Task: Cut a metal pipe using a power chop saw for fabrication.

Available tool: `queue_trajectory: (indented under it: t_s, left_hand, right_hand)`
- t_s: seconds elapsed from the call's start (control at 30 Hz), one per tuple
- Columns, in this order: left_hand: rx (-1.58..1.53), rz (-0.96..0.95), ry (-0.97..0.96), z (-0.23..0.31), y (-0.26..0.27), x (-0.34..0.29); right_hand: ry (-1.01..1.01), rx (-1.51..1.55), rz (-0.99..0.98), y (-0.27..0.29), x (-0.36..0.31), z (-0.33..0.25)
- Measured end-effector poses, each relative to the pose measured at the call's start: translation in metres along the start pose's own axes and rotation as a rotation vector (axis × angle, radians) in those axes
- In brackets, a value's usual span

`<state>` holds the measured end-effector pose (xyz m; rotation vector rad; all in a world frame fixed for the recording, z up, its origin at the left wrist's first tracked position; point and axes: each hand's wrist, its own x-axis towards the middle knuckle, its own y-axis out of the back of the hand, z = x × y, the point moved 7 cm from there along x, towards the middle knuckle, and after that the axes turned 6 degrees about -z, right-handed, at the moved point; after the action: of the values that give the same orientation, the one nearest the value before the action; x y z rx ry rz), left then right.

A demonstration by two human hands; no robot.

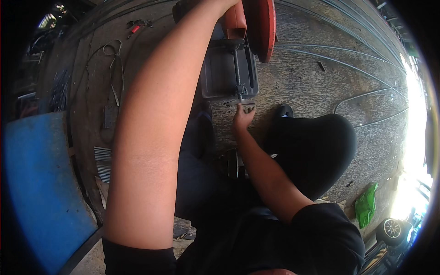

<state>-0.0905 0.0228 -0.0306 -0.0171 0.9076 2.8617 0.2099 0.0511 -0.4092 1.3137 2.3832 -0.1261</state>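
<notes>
Red cut-off saw (236, 20) ahead on brown floor (307, 87), grey base (219, 75) nearest. Right hand (244, 118) at near end of clamp screw (237, 68), fingers curled; can't tell if grip pinches it. Left hand (225, 3) at saw's top, cropped; grip unclear

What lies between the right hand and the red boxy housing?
In the head view, a dark grey base lies there, with a long rod running over it between the right hand and the red boxy housing.
</notes>
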Motion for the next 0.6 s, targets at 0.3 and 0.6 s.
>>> queue_trajectory:
  t_s: [0.3,0.6]
  left_hand:
    - [-0.375,0.671,-0.265,-0.089,0.023,-0.081]
    - [-0.232,0.388,0.795,-0.367,-0.041,-0.088]
  right_hand:
    - [0.793,-1.013,-0.564,-0.045,-0.054,-0.012]
    - [-0.287,0.304,-0.055,-0.006,-0.020,0.021]
